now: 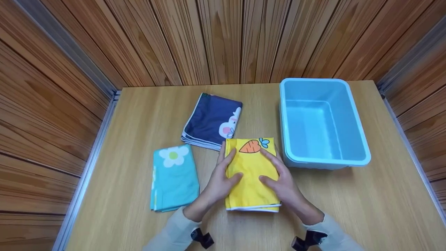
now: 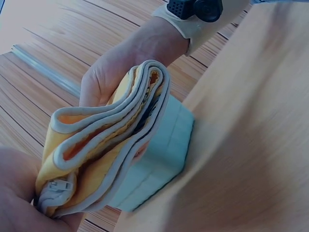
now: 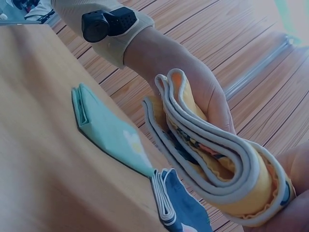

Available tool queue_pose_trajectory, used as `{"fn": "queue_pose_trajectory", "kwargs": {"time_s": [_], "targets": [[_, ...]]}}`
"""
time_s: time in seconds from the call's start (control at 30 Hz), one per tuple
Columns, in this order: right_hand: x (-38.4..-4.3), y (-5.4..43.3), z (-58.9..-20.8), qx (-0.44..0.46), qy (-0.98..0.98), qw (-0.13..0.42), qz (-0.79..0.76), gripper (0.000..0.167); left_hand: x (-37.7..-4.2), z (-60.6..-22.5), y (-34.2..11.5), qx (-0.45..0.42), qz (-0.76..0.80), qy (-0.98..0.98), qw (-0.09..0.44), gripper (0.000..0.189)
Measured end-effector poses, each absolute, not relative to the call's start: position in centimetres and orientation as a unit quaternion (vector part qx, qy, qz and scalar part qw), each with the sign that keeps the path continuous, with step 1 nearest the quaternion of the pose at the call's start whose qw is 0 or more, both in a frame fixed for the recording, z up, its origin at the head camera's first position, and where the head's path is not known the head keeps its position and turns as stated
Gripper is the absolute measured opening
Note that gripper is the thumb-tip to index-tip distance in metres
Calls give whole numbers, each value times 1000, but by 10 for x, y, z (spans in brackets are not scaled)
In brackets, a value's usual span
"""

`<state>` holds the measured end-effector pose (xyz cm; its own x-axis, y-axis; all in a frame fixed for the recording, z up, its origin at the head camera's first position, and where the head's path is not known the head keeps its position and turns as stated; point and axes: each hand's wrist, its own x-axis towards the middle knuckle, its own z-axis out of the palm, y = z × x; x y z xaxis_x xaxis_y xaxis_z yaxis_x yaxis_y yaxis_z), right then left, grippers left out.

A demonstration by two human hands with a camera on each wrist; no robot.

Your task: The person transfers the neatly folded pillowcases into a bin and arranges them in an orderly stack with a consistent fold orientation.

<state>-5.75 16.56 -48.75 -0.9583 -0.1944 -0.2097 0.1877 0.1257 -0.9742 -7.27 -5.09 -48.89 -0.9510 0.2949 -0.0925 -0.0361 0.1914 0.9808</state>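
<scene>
Both hands hold a folded yellow cloth with a carrot print and white edging. My left hand grips its left side, thumb on top. On the right side my right hand grips it, thumb and a finger over the front. The wrist views show the cloth in thick folded layers, raised off the table. What looks like a small zip end shows at its edge in the left wrist view. A folded teal cloth with a white flower lies left of my left hand. Beyond lies a folded navy cloth with a white character.
A light blue plastic bin stands at the right of the wooden table, with nothing visible inside. Wood-panelled walls rise behind and at both sides. Metal strips run along the table's sides.
</scene>
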Motion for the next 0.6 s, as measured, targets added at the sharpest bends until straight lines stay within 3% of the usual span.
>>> {"fn": "queue_pose_trajectory", "kwargs": {"time_s": [0.6], "targets": [[-58,168,-468,6,731,146,-667,74,-76,-472,-49,86,642,751,126,72]]}}
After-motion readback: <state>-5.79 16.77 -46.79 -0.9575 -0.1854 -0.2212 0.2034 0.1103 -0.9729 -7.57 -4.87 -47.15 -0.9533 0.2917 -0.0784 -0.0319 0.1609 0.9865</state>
